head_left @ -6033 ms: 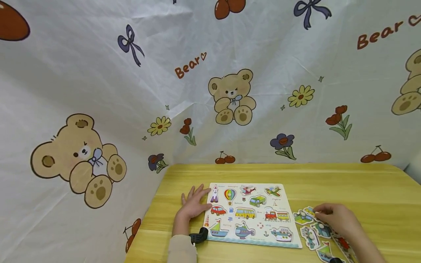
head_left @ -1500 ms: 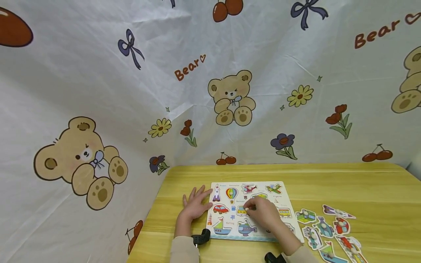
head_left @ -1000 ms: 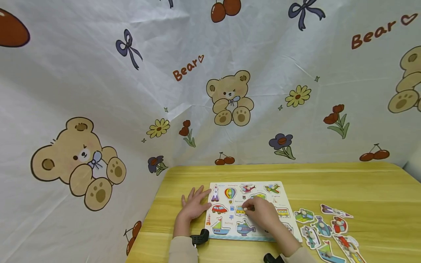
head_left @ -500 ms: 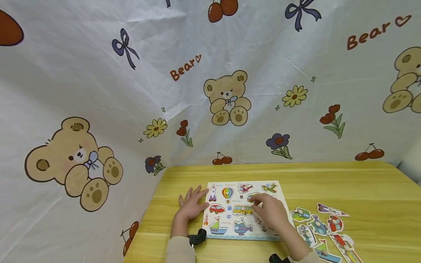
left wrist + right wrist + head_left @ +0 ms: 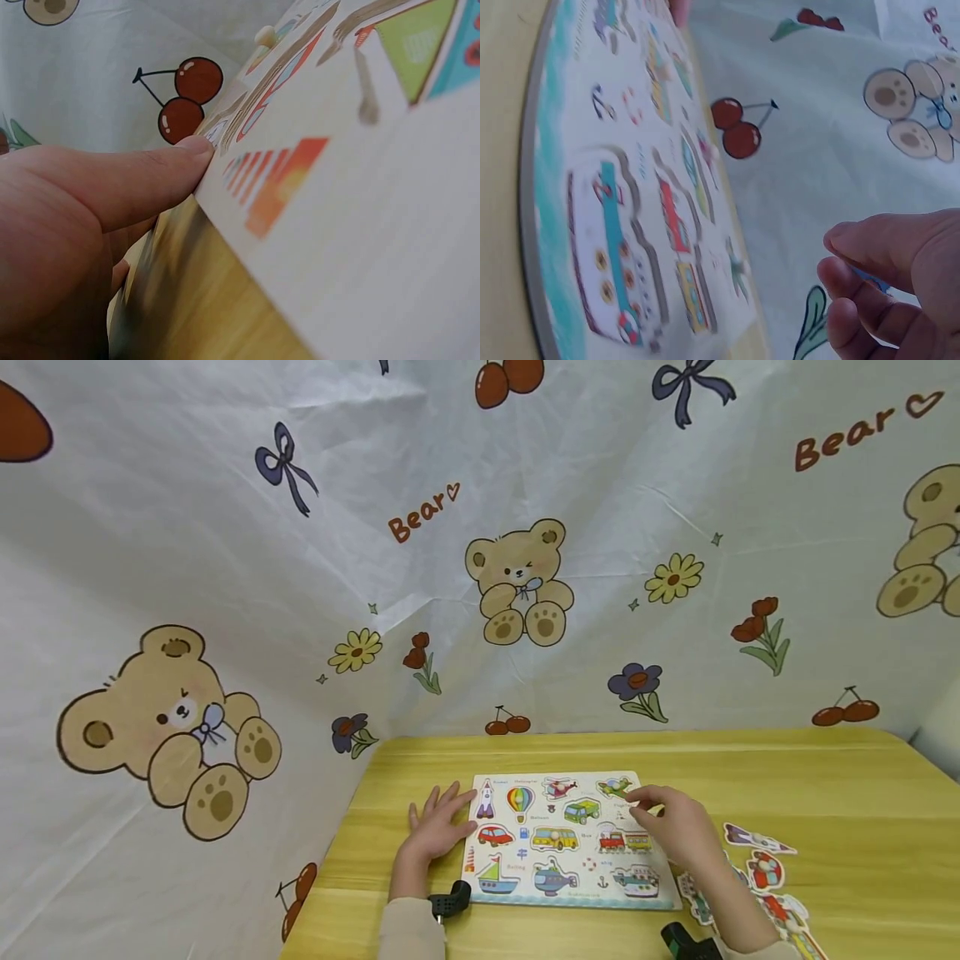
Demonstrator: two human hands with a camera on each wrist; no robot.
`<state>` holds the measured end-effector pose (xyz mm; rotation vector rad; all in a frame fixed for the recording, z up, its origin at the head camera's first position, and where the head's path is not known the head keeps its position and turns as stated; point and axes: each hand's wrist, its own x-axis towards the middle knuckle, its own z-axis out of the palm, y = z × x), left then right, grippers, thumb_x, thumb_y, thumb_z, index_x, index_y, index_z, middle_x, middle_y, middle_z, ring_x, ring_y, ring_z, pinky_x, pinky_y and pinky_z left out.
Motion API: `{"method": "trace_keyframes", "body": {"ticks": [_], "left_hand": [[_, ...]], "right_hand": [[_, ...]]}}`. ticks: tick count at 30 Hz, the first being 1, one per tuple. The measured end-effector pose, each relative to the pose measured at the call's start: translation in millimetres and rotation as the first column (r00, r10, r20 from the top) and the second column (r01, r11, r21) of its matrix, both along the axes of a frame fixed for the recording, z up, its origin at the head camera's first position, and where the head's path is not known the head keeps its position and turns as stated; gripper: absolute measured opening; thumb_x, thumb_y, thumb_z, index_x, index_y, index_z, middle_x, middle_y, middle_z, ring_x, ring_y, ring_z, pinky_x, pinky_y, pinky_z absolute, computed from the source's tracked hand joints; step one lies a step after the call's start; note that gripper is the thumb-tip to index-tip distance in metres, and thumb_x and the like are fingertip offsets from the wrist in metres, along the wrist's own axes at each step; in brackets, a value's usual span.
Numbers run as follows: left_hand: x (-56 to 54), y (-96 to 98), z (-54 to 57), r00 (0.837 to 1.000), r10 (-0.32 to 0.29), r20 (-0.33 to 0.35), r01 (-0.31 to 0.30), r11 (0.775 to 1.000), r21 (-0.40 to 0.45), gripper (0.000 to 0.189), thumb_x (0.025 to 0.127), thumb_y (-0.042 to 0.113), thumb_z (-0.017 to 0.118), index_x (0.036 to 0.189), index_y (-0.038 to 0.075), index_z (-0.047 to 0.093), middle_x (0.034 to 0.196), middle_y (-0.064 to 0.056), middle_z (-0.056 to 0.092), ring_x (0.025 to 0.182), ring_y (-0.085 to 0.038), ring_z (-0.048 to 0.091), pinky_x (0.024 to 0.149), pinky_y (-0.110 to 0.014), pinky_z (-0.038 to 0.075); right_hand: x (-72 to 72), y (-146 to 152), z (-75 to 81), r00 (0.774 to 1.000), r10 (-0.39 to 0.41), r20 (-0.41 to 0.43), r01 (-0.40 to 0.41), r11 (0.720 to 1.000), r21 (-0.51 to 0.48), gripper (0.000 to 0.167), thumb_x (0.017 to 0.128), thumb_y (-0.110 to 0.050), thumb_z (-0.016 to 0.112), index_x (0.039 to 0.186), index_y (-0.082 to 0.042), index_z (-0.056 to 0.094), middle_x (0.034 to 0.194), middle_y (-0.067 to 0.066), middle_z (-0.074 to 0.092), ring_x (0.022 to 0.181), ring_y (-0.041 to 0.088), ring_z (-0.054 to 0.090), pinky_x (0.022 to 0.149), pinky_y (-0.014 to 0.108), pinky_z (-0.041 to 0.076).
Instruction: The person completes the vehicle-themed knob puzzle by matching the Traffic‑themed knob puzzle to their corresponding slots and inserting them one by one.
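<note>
I see the left hand (image 5: 437,829) spread against the puzzle board (image 5: 609,817), lower centre; the right hand (image 5: 677,825) hangs loose, empty. Its forearm (image 5: 733,893), dragging low, could scatter the lower-right pieces (image 5: 766,870).

There are two hands (image 5: 437,833) (image 5: 678,828), two wrist cameras (image 5: 452,900), one table (image 5: 570,752), one board (image 5: 525,882) with eleven vehicle shapes (image 5: 555,839), at least four loose pieces (image 5: 757,839), and one cloth (image 5: 457,693) with three printed bears (image 5: 523,597).
</note>
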<state>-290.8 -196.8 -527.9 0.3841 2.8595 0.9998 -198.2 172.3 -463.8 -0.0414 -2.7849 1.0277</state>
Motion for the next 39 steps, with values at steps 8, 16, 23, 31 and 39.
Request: {"method": "trace_keyframes", "body": {"ticks": [8,16,23,31,39], "left_hand": [[-1.3,-1.1,3.7,1.000,0.010,-0.005,-0.010,1.000,-0.005,0.054,0.095,0.032,0.066,0.146,0.028,0.052,0.166,-0.007,0.028,0.156,-0.041,0.008,0.115,-0.073,-0.012],[-2.6,-2.9,4.4,1.000,0.015,-0.010,-0.015,1.000,-0.008,0.053,0.094,0.033,0.066,0.145,0.030,0.053,0.166,-0.006,0.028,0.156,-0.041,0.008,0.115,-0.073,-0.012],[-1.6,-4.0,4.1,1.000,0.015,-0.009,-0.016,1.000,-0.016,0.053,0.094,0.033,0.067,0.145,0.030,0.053,0.166,-0.007,0.028,0.155,-0.042,0.008,0.115,-0.074,-0.012],[0.1,-2.1,0.0,1.000,0.019,-0.001,-0.019,1.000,-0.005,0.053,0.094,0.032,0.067,0.144,0.030,0.054,0.165,-0.006,0.029,0.155,-0.042,0.009,0.114,-0.074,-0.012],[0.8,1.4,-0.1,1.000,0.020,-0.001,-0.020,1.000,0.002,0.053,0.094,0.031,0.067,0.145,0.029,0.054,0.165,-0.007,0.029,0.155,-0.042,0.008,0.115,-0.073,-0.013]], "right_hand": [[1.6,32,7.7,1.000,0.001,0.000,-0.001,1.000,-0.019,0.026,0.097,-0.019,0.062,0.118,-0.007,0.071,0.102,0.010,0.070,0.082,0.022,0.062,0.057,0.030,0.045],[2.8,64,5.2,0.997,0.024,0.074,-0.021,0.999,-0.036,0.025,0.096,-0.017,0.063,0.115,-0.004,0.071,0.102,0.012,0.070,0.082,0.021,0.060,0.062,0.030,0.047],[1.9,72,-1.1,0.980,0.112,0.167,-0.102,0.993,-0.064,0.020,0.093,-0.016,0.067,0.108,-0.004,0.073,0.092,0.006,0.066,0.081,0.017,0.053,0.068,0.031,0.045],[3.4,74,-10.8,0.962,0.156,0.226,-0.139,0.986,-0.091,0.017,0.092,-0.016,0.069,0.105,-0.005,0.074,0.092,0.005,0.065,0.081,0.018,0.052,0.067,0.032,0.044],[3.5,76,-22.4,0.965,0.127,0.227,-0.114,0.991,-0.073,0.011,0.089,-0.011,0.070,0.098,-0.006,0.074,0.086,0.004,0.064,0.077,0.017,0.051,0.065,0.031,0.042]]}}
